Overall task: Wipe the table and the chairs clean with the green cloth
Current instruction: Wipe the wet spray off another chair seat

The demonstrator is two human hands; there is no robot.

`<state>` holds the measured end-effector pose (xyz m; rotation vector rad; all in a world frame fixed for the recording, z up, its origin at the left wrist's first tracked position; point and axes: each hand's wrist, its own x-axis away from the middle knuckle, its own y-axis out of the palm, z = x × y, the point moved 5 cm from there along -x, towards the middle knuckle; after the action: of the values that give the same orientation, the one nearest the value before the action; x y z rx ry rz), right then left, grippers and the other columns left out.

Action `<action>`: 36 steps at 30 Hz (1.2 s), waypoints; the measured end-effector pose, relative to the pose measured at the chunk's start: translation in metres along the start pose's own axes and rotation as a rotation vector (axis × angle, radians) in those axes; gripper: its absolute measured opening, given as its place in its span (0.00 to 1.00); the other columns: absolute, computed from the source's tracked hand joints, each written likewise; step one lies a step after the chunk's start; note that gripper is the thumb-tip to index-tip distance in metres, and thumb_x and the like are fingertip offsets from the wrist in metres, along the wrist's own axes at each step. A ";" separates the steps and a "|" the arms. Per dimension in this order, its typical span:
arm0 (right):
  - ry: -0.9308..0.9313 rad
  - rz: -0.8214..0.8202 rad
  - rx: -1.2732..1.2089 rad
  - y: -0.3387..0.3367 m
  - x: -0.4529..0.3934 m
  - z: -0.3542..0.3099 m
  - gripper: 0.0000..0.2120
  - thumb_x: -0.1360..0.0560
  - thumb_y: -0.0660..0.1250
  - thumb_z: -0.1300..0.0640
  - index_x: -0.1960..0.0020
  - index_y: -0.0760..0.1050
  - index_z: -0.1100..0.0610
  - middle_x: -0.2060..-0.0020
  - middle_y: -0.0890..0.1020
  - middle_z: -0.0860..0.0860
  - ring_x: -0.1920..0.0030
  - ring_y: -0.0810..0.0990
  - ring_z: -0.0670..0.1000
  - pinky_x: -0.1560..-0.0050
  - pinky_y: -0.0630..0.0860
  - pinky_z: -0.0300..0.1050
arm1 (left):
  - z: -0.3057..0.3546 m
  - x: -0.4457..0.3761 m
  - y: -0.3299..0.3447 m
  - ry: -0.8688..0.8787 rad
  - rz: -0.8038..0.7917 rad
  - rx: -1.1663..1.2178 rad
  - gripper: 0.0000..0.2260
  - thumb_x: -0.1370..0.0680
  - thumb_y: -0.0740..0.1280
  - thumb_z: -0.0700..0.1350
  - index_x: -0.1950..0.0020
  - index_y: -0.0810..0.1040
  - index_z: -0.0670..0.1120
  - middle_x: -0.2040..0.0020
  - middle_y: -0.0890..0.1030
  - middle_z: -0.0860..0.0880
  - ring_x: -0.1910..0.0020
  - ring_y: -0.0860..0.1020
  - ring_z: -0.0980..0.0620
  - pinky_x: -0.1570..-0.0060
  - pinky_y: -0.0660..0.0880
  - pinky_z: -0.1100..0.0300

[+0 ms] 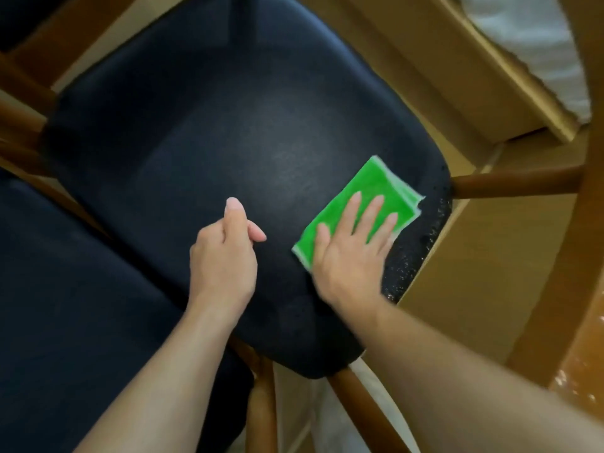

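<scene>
1. Right hand (351, 243) lies flat, fingers spread, pinning the green cloth (362, 204) to the chair seat (202, 152), right of frame centre: palm pressure for wiping.
2. Left hand (225, 253) rests loosely curled, empty, likely steadying the seat.
3. Specks along the seat's right edge look unwiped.

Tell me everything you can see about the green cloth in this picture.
The green cloth is bright green with paler, whitish edges, folded into a flat rectangle; it looks like thin soft fabric. It lies flat on the dark seat of a wooden chair, close to the seat's right edge. The right hand presses on it with open, spread fingers and covers its near part. The left hand does not touch it.
</scene>
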<state>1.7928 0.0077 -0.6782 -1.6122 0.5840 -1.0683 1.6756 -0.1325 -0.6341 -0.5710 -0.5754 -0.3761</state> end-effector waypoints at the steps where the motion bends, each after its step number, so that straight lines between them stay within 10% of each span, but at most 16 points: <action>1: 0.010 -0.027 -0.013 0.006 0.025 -0.009 0.35 0.21 0.45 0.40 0.21 0.43 0.59 0.23 0.47 0.65 0.26 0.44 0.72 0.28 0.45 0.67 | 0.002 0.002 0.004 0.003 -0.006 -0.007 0.25 0.24 0.48 0.64 0.66 0.79 0.56 0.74 0.76 0.57 0.69 0.74 0.60 0.63 0.66 0.58; 8: 0.024 -0.181 -0.141 0.021 0.051 -0.039 0.39 0.25 0.40 0.35 0.26 0.25 0.52 0.25 0.32 0.62 0.31 0.28 0.74 0.39 0.23 0.67 | 0.012 0.007 0.024 0.036 -0.049 -0.008 0.24 0.24 0.49 0.62 0.67 0.79 0.55 0.74 0.76 0.58 0.72 0.74 0.61 0.64 0.68 0.56; 17: 0.081 0.079 -0.068 -0.032 -0.133 0.015 0.37 0.25 0.38 0.32 0.21 0.40 0.49 0.22 0.42 0.58 0.25 0.41 0.68 0.28 0.39 0.68 | -0.015 0.003 -0.011 0.007 0.012 0.035 0.25 0.24 0.49 0.63 0.69 0.79 0.54 0.77 0.72 0.56 0.76 0.70 0.60 0.65 0.67 0.56; 27: -0.005 -0.019 -0.019 0.035 0.109 -0.072 0.35 0.23 0.49 0.38 0.21 0.52 0.55 0.24 0.54 0.64 0.26 0.51 0.71 0.29 0.43 0.70 | -0.016 0.010 -0.024 -0.058 -0.001 0.140 0.26 0.24 0.51 0.62 0.73 0.78 0.53 0.77 0.71 0.54 0.75 0.69 0.54 0.67 0.66 0.55; 36: 0.020 -0.076 -0.073 0.032 0.113 -0.051 0.32 0.20 0.45 0.41 0.21 0.45 0.55 0.22 0.48 0.57 0.23 0.47 0.63 0.27 0.46 0.60 | -0.029 0.018 -0.015 -0.051 -0.068 0.117 0.26 0.24 0.51 0.63 0.72 0.78 0.52 0.78 0.70 0.54 0.77 0.67 0.56 0.71 0.64 0.56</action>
<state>1.8072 -0.1188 -0.6674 -1.7003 0.5846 -1.1313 1.6939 -0.1650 -0.6370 -0.4501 -0.6629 -0.3898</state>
